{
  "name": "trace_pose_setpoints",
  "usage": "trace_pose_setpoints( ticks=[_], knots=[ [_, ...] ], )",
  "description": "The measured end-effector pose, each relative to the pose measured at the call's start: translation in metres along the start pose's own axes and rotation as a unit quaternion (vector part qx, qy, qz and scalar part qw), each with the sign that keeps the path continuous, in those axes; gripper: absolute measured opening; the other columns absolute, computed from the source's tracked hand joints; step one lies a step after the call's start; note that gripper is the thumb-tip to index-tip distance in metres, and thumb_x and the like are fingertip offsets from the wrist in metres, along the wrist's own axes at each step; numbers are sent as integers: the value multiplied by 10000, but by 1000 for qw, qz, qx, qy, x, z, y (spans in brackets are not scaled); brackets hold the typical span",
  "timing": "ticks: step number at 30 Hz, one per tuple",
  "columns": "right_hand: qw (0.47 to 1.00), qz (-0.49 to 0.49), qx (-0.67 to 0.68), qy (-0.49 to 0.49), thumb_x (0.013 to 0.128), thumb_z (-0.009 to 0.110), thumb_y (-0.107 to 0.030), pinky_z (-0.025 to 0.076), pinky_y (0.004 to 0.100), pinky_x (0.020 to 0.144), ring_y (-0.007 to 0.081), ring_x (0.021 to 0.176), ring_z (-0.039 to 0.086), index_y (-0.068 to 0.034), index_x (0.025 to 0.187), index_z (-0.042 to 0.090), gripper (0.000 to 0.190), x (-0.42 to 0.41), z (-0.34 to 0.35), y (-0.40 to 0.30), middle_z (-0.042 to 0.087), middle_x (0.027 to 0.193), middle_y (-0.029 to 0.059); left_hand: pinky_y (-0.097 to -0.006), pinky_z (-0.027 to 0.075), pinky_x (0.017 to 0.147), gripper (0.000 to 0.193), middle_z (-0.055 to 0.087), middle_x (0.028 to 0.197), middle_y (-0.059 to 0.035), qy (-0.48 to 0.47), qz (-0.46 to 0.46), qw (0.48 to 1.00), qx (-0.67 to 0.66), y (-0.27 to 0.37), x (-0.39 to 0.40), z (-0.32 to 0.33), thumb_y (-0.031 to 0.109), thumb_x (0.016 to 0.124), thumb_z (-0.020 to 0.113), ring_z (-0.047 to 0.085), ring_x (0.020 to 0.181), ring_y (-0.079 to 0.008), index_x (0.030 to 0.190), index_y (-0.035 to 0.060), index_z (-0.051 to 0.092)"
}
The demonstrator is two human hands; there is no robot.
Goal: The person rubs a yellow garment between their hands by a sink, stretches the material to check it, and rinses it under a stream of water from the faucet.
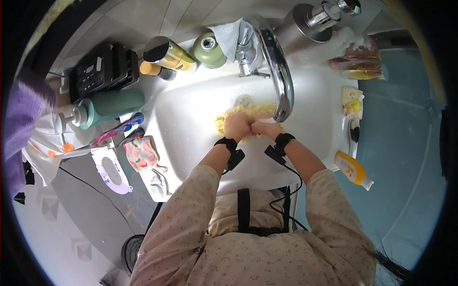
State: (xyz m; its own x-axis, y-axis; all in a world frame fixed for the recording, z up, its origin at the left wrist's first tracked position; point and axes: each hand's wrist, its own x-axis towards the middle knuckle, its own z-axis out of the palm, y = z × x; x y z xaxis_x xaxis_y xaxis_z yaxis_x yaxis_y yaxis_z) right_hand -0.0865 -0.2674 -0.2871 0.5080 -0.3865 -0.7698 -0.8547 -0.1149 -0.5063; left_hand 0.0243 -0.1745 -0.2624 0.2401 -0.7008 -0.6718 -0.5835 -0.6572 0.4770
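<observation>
A crumpled yellow cloth [259, 108] lies bunched in the white washbasin [186, 125], close to the drain [243, 100]. My left hand [237, 126] is closed on the cloth's left part. Pressed close beside it, my right hand [265, 126] grips the cloth too; the curved chrome faucet spout [282, 89] hides some of that hand. My fingertips are mostly tucked out of sight in the folds. Each wrist wears a black strap with a small device, and a cable hangs from the right one.
Along the back rim stand a green round bottle [210, 52], a yellow bottle [175, 57] and a large pump dispenser [304, 26]. A teal pump bottle [111, 105] and a patterned pouch [141, 153] sit left. A brush [354, 131] and yellow squeeze bottle [351, 168] lie at the right rim.
</observation>
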Motion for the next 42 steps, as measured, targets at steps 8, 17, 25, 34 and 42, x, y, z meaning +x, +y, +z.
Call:
trace_pose_setpoints(
  ticks=[8,17,25,34,42],
  knots=[
    [943,-126,-305,27,642,647,-244,493,349,609,248,684,627,-32,753,647,240,-28,1,-12,612,711,139,-370,384,789,654,532,1053,-98,276,10,947,162,3,-10,23,353,501,794,503,996,-254,1041,87,536],
    [901,-235,-317,181,586,730,-367,363,467,912,322,1189,359,-111,1246,357,800,-20,-3,10,366,1267,116,-429,263,905,1018,388,1253,-88,162,29,984,72,-1,-5,13,383,409,841,363,1153,-275,1245,70,352],
    [922,-231,-276,144,543,761,-402,275,517,954,302,1257,284,-145,1323,260,963,-21,0,14,307,1332,105,-434,269,890,948,396,1244,-63,180,35,981,63,2,-9,15,353,403,835,364,1138,-268,1212,104,407],
    [918,-234,-284,151,531,762,-373,293,508,930,283,1231,314,-148,1293,278,930,-20,0,14,324,1297,75,-441,268,875,929,418,1217,-51,209,58,973,84,-3,-8,21,355,423,813,378,1111,-258,1216,94,407],
    [921,-235,-282,130,469,791,-444,288,431,903,251,1146,350,-23,1128,473,845,-11,-3,9,415,1165,87,-452,268,899,904,402,1242,-72,209,61,973,74,-3,-11,21,313,420,821,365,1141,-272,1191,91,405]
  ],
)
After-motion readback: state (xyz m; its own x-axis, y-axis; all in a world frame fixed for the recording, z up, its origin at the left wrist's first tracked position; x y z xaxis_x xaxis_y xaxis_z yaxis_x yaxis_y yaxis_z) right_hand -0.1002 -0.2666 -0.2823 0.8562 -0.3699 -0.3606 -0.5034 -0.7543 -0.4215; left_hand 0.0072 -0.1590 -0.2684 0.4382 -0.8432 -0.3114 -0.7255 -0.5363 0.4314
